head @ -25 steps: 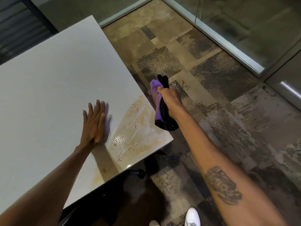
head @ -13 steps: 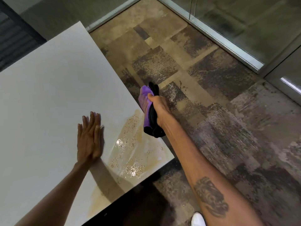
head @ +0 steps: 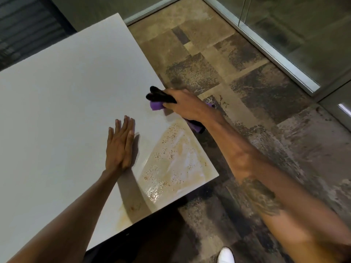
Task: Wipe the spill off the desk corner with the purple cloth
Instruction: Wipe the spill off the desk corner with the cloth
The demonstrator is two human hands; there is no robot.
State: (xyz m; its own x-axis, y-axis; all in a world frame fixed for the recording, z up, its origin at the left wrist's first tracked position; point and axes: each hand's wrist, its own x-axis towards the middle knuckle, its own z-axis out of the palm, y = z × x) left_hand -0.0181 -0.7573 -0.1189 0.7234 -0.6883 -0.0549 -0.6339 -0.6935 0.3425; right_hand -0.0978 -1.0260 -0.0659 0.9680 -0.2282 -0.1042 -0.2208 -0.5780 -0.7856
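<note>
Head view
Right hand: clenched around the purple cloth, knuckles up, over the desk's right edge just beyond the spill.
Purple cloth: bunched in the right fist; a purple fold sticks out ahead of the fingers onto the desk, black folds above it, and another end hangs behind the wrist off the desk edge.
Left hand: released and flat, palm down on the desk, fingers together, holding nothing.
Spill: tan, speckled, wet-looking patch on the desk corner, just right of the left hand and nearer the person than the right hand.
Desk: white top, under both hands.
Floor: mottled brown carpet, beneath the right forearm.
Shoe: white, below the right forearm.
</note>
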